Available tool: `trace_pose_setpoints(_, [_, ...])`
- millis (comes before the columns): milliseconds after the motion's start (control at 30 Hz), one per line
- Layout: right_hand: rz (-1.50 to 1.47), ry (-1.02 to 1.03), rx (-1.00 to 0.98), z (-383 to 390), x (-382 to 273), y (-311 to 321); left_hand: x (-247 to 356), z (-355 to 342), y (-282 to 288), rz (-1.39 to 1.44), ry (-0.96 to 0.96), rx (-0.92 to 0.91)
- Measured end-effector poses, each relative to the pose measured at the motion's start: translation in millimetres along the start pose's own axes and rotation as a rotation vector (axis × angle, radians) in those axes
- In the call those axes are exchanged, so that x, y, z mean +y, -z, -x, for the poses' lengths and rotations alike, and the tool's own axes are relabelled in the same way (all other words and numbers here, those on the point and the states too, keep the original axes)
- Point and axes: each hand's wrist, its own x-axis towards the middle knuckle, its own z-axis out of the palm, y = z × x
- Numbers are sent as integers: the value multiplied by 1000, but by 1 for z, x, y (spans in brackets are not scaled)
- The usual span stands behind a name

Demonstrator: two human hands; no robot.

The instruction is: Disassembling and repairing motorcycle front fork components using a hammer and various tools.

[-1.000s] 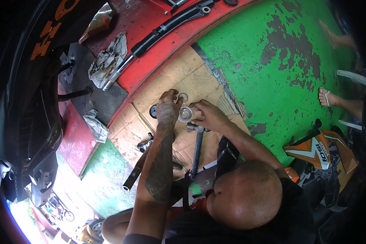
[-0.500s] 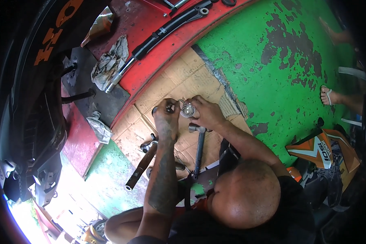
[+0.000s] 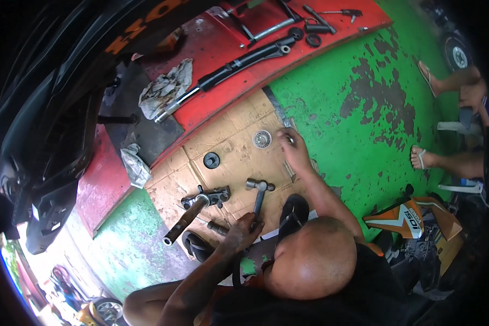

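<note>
My left hand (image 3: 246,230) is closed round the handle of a ball-peen hammer (image 3: 260,186), its head over the cardboard. Farther off, my right hand (image 3: 293,146) has curled fingers, with a small glint of metal among them that I cannot make out. Just left of that hand lies a round silver bearing ring (image 3: 262,139) on the cardboard sheet (image 3: 233,127). A black ring (image 3: 211,160) rests to the left of it. Nearer me, a metal clamp with a rusty steering stem (image 3: 186,219) slants toward the lower left, with a dark cylindrical tool (image 3: 217,227) beside it.
A black fork leg (image 3: 239,65) and loose parts lie on the red platform (image 3: 331,41). Crumpled rags (image 3: 168,89) are at the left, near a motorcycle's dark bodywork (image 3: 49,125). Orange fairing parts (image 3: 405,220) and another person's feet (image 3: 420,157) are at the right.
My hands have parted. The bearing ring now lies on the cardboard, my left hand has drawn back onto the hammer handle, and my right hand has moved rightward. The view has shifted.
</note>
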Motion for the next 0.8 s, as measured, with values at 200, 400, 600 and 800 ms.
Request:
trace_pose_setpoints(200, [-607,-603,-138,22,-16,36,20,-33,-19,139,-10,-117])
trace_pose_setpoints(400, [-182,-630,-435,45,-87,37,4,-14,-26,517,178,-30])
trace_pose_setpoints(600, [60,-716,-899,89,-126,33,79,23,9,1063,280,128])
trace_pose_setpoints(800, [137,-637,-540,125,-140,56,98,7,13,1183,530,182])
